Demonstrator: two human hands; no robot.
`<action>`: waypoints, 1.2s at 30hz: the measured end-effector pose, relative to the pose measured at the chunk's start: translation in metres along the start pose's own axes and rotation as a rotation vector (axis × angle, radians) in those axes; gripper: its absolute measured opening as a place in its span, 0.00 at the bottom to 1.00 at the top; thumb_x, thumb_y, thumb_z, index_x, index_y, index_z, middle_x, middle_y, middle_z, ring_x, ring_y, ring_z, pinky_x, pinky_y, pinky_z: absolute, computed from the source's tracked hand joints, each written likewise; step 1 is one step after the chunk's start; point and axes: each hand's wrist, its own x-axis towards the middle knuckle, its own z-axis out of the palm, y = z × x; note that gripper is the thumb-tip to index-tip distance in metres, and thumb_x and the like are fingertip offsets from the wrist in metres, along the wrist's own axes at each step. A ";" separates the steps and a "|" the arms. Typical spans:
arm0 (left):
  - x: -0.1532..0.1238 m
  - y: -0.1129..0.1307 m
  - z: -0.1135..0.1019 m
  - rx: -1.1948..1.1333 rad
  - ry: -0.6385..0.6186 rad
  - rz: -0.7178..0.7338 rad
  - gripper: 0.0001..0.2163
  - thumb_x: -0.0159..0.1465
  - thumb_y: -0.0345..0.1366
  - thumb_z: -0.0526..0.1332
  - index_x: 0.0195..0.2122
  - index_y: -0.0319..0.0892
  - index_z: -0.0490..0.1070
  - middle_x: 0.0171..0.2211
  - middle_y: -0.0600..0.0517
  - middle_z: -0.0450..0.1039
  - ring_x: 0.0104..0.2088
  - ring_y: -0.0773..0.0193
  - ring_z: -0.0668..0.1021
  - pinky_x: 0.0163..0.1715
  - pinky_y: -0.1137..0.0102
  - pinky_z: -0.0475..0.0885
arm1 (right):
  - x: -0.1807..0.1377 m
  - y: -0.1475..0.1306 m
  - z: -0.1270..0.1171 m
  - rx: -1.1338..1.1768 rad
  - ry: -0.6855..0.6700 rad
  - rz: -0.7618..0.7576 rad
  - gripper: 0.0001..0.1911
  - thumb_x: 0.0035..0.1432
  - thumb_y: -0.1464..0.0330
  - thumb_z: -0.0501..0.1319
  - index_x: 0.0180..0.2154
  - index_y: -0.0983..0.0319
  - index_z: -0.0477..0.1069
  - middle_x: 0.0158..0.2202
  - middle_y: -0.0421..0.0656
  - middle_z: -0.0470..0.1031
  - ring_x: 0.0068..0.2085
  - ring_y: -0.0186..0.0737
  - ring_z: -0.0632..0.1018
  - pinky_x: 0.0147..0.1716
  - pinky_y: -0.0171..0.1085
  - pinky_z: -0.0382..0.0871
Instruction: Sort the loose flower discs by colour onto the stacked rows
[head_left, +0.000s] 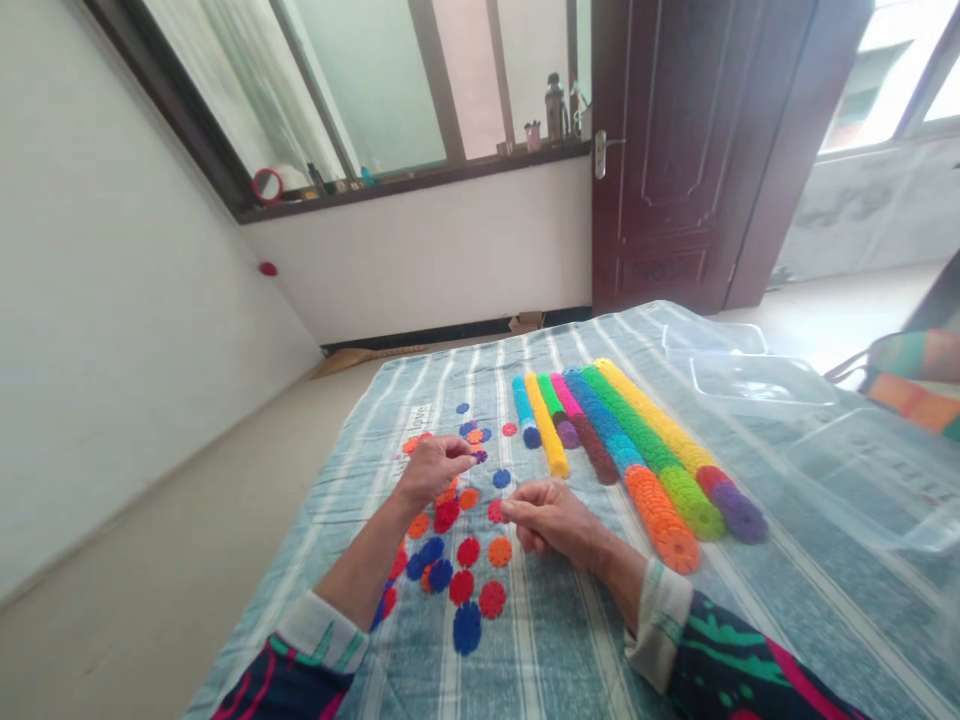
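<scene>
Disc (481, 457) — notched purple plastic | left hand (435, 470) pinching it | right hand (559, 522) curled at red disc (495, 512), grip unclear

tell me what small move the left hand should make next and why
Probably carry the purple disc, which the left hand seems to pinch, across to the purple end of the short row with green discs. The colours match, the rows are grouped by colour, and this disc is out among loose ones on the cloth.
</scene>
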 end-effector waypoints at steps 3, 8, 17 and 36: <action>0.009 0.025 0.021 -0.050 -0.014 0.075 0.08 0.53 0.39 0.62 0.25 0.40 0.76 0.22 0.55 0.73 0.25 0.67 0.72 0.29 0.71 0.66 | 0.002 0.002 -0.002 -0.015 -0.017 -0.011 0.17 0.57 0.59 0.62 0.22 0.63 0.68 0.15 0.35 0.68 0.15 0.26 0.64 0.16 0.28 0.52; 0.033 0.058 0.063 -0.047 -0.066 0.193 0.07 0.53 0.36 0.61 0.26 0.40 0.77 0.25 0.54 0.75 0.28 0.66 0.74 0.32 0.72 0.68 | 0.004 0.002 -0.003 0.008 -0.019 -0.002 0.16 0.57 0.62 0.63 0.21 0.63 0.67 0.15 0.35 0.68 0.15 0.26 0.64 0.15 0.28 0.52; 0.054 0.069 0.101 0.103 -0.172 0.230 0.07 0.53 0.32 0.59 0.26 0.39 0.78 0.24 0.54 0.74 0.25 0.68 0.72 0.25 0.73 0.64 | 0.007 0.004 -0.004 0.093 -0.007 0.010 0.16 0.55 0.59 0.66 0.25 0.64 0.71 0.16 0.34 0.68 0.15 0.26 0.64 0.16 0.28 0.52; 0.038 0.026 0.059 0.215 0.005 0.203 0.07 0.56 0.34 0.61 0.23 0.40 0.74 0.25 0.53 0.74 0.29 0.66 0.74 0.32 0.73 0.66 | 0.003 0.001 -0.004 0.086 -0.001 0.021 0.18 0.52 0.56 0.66 0.24 0.63 0.69 0.15 0.35 0.68 0.15 0.26 0.63 0.16 0.28 0.50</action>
